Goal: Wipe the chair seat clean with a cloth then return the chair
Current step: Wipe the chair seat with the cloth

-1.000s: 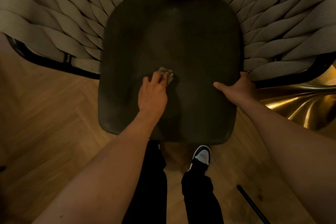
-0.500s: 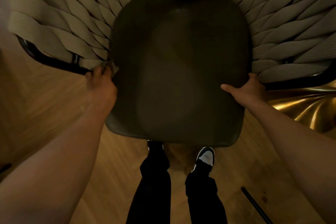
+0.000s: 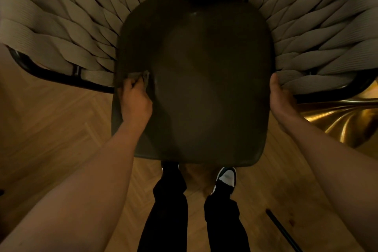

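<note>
My left hand (image 3: 136, 102) pinches the cloth (image 3: 138, 77) at the seat's (image 3: 204, 80) left edge; unwiped seat lies rightward.

I take this for a dining room or restaurant, dimly and warmly lit. I see a herringbone wood floor (image 3: 51, 129), a chair (image 3: 61, 32) with woven strap sides, and on the right a polished brass base (image 3: 343, 120), perhaps a table's.
</note>
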